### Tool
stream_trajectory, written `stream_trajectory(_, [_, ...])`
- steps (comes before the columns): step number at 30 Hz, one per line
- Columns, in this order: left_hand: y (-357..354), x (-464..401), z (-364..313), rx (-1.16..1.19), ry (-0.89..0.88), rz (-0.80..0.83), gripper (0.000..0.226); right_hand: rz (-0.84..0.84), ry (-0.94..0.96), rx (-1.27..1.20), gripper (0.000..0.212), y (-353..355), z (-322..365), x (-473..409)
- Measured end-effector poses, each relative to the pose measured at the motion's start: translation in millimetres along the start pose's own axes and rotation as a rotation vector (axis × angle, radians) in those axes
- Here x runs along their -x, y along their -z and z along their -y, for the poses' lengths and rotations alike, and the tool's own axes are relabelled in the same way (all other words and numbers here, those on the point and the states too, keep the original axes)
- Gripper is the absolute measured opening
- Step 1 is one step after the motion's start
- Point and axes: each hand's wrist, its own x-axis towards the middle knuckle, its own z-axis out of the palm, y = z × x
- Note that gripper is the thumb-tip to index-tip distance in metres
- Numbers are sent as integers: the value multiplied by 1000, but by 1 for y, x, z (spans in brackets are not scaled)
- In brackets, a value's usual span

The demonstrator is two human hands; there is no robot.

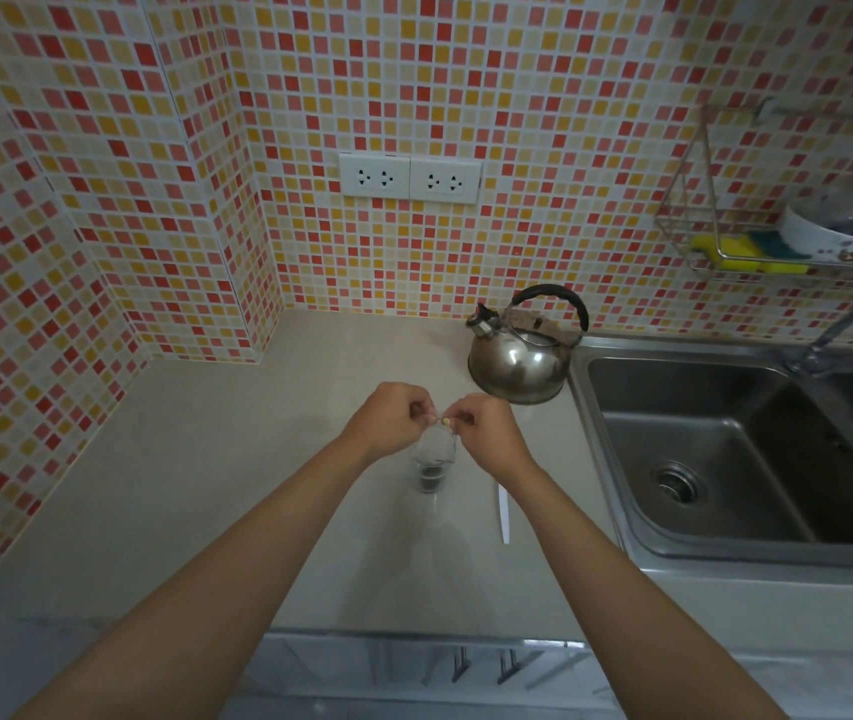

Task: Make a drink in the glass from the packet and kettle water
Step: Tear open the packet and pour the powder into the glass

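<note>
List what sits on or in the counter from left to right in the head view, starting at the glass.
glass → white strip → kettle → sink → tap

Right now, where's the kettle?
In the head view, the kettle stands on the counter at the back right, against the sink's left rim, beyond the glass.

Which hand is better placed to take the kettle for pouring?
Probably the right hand. The kettle stands behind and to the right of the glass, on that hand's side. The left hand would have to cross over the glass. Both hands pinch the packet now.
</note>
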Motion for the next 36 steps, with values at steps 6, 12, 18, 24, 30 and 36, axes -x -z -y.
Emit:
stream_trajectory(6, [0, 2, -2, -61, -53, -36, 18, 43, 5, -35, 10, -1, 6, 6])
stream_trajectory(12, [-2, 5, 3, 81, -44, -54, 7, -22, -56, -53, 9, -3, 6, 11])
stream_trajectory(18, [0, 25, 19, 556, 230, -49, 7, -150, -268, -390, 10, -9, 14, 11])
stream_trajectory(24, [22, 30, 37, 745, 392, -165, 26, -163, -386, -456, 15, -36, 39, 9])
stream_trajectory(30, [27, 33, 79, 576, 441, -358, 25, -164, -293, -228, 18, -85, 53, 15])
stream_trajectory(36, [5, 39, 119, 402, 459, -284, 17, 15, -190, 23, 18, -124, 37, 14])
